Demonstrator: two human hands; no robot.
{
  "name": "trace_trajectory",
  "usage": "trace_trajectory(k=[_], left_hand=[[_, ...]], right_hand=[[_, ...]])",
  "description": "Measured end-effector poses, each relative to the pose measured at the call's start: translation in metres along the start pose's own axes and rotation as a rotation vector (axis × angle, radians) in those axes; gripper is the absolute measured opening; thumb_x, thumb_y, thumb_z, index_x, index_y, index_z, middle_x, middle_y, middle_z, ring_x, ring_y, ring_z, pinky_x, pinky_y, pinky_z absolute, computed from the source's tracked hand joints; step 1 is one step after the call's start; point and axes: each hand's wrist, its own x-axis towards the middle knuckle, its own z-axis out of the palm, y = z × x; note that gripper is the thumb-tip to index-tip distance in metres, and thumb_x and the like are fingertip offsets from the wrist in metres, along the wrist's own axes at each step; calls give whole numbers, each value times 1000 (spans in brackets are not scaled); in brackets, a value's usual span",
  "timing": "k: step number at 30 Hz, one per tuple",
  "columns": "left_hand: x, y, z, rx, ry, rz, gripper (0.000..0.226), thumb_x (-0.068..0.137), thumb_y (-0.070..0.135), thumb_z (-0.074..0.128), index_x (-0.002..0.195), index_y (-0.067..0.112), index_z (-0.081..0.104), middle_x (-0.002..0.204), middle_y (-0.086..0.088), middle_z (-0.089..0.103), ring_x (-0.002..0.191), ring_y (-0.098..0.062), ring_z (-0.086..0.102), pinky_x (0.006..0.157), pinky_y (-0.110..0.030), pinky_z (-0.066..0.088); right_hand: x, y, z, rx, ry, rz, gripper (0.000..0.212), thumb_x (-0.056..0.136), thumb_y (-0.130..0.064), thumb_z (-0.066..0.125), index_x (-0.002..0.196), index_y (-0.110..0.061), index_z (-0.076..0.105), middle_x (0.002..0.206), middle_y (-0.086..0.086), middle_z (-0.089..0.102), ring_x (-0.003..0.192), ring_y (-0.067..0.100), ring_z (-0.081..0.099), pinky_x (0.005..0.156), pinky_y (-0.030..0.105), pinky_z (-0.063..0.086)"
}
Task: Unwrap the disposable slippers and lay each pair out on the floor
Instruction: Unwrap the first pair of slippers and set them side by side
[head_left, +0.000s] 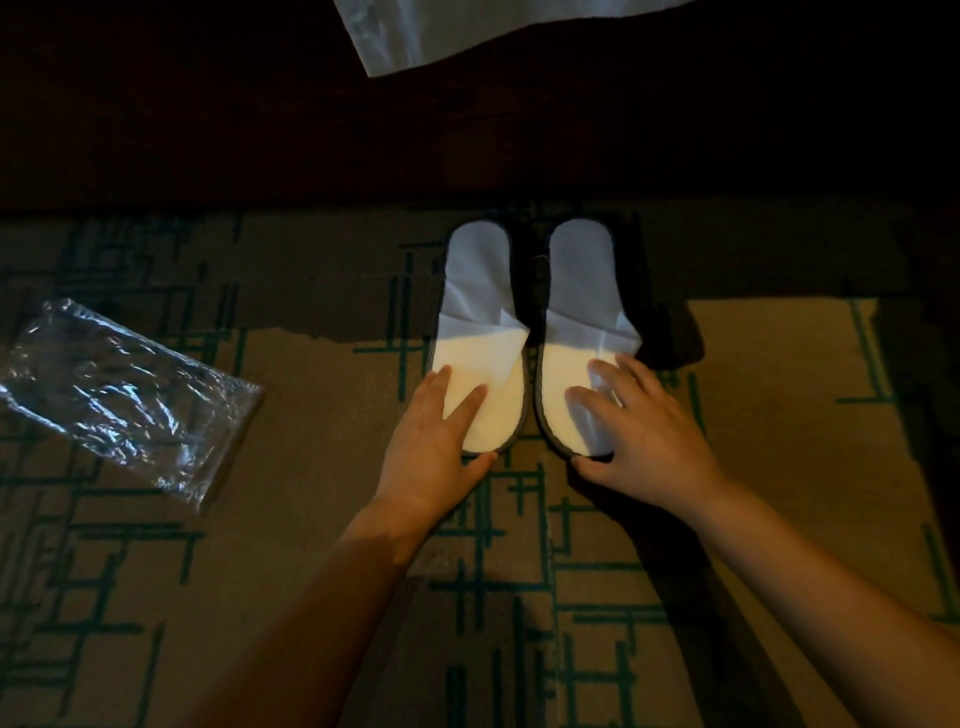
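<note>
On the carpet (311, 467), your left hand (434, 441) and right hand (639, 426) – fingers spread, gripping nothing – press flat on the paired slippers (488, 291); empty wrapper (124, 395) lies well left

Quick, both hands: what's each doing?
Left hand: open, flat on left white disposable slipper.
Right hand: open, flat on right white disposable slipper.
</note>
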Motion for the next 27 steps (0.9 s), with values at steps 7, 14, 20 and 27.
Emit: trace_trajectory(k=[7,14,20,27], left_hand=[[4,2,-3,-35,1,-7,77,78,46,64,144,29,28,158,-12,12,145,-27,8,117,-40,20],[8,6,-7,-29,-26,-38,78,79,45,63,145,30,25,159,-11,8,146,-26,5,118,-44,23],[6,6,-10,1,-34,-18,77,80,48,60,146,29,23,158,-11,9,146,-26,6,119,-42,21],[5,5,-13,12,9,22,76,78,48,62,143,25,32,155,-17,21,143,-31,18,115,-46,29]], right_hand=[[5,5,-5,-10,8,-19,78,67,-57,64,136,-33,36,153,1,24,143,28,11,108,46,33],[5,4,-9,-14,-19,-15,79,70,-56,64,139,-34,32,155,-1,18,144,26,5,111,45,27],[4,4,-12,-8,-22,-34,78,72,-55,65,140,-33,33,155,-1,18,144,24,4,112,44,27],[7,8,-12,-6,9,-54,77,70,-55,66,137,-30,38,153,2,24,143,26,11,108,45,32]])
